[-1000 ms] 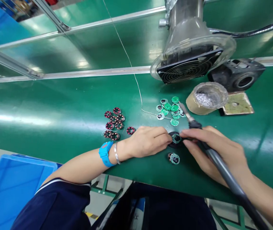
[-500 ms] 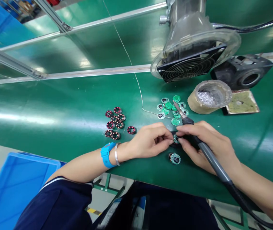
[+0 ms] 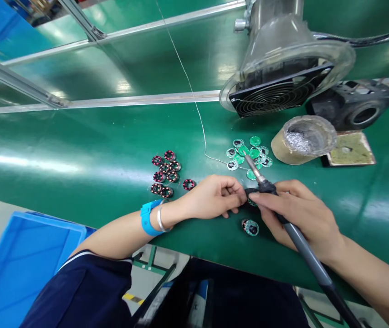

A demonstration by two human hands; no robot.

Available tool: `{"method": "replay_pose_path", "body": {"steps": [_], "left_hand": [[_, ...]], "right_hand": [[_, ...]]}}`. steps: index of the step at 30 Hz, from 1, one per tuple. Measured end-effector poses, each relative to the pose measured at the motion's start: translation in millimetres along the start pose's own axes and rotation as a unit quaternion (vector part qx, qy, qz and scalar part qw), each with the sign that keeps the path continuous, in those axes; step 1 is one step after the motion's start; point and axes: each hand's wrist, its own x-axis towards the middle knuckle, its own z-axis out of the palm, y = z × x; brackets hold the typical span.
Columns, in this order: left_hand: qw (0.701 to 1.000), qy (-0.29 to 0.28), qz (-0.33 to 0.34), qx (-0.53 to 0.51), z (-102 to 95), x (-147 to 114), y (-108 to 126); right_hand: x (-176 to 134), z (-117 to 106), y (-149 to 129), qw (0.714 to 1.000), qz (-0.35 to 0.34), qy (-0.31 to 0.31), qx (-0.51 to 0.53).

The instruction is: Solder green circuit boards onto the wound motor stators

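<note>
Beyond the hands, at the far right of the green surface (image 3: 119, 136), I see a fan (image 3: 279, 93) in a clear hood, a black stand (image 3: 358, 107), a sponge tray (image 3: 365, 155) and a tan cup (image 3: 281, 148) with silvery bits inside. Nearer lies a loose cluster of round boards (image 3: 254, 152), green faces and dark-centred ones mixed. A thin wire (image 3: 199, 119) runs down into that cluster. To the left sits a group of wound rings (image 3: 165, 168), with a single ring (image 3: 189, 184) apart, close to the wrist. One assembled piece (image 3: 251, 227) rests just below the hands.

My way to the round part (image 3: 251, 201) is crowded: it sits between both hands, mostly hidden by them. The left hand (image 3: 217, 198) has thumb and forefinger nearly together at its left edge; I cannot tell whether they pinch it. My right hand (image 3: 310, 218) is closed around a soldering iron (image 3: 302, 246), with fingertips at the part's right side. The iron's tip points over the boards; I can't tell whether it touches any.
</note>
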Motion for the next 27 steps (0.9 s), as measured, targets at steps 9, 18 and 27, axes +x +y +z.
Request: {"method": "replay_pose_path", "body": {"steps": [9,18,27], "left_hand": [[0.996,0.029,0.027,0.077,2.8,-4.6,0.8],[0.993,0.056,0.046,0.098,4.9,-2.4,-1.2],[0.986,0.078,0.063,0.134,5.6,-3.4,0.4]], "right_hand": [[-1.3,-7.3,-5.8,1.0,-0.015,-0.018,-0.014],[10.7,-54.9,-34.2,0.993,0.111,0.034,0.028],[4.1,-49.3,-40.8,0.986,0.159,0.014,0.055]]}}
